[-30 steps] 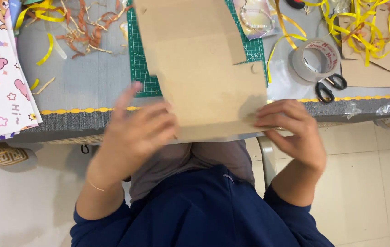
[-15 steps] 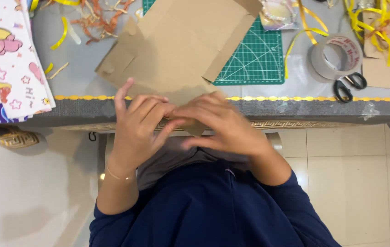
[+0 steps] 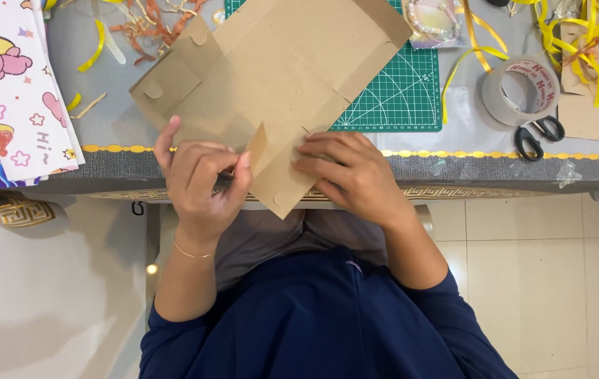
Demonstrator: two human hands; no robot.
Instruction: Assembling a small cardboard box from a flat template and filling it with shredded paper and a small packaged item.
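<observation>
A flat brown cardboard box blank (image 3: 271,77) is being folded at the table's near edge (image 3: 454,165) — one small flap is being pinched up by the left hand (image 3: 201,179) while the panel beside it is being pressed flat by the right hand (image 3: 349,172) — the other flaps are lying unfolded, so most of it's looking undone.

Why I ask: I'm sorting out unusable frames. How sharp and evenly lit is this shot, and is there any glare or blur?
Head view: even indoor light, soft shadows under the table edge; the cardboard, left hand and right hand are sharp; mild glare on the floor tiles.
</observation>
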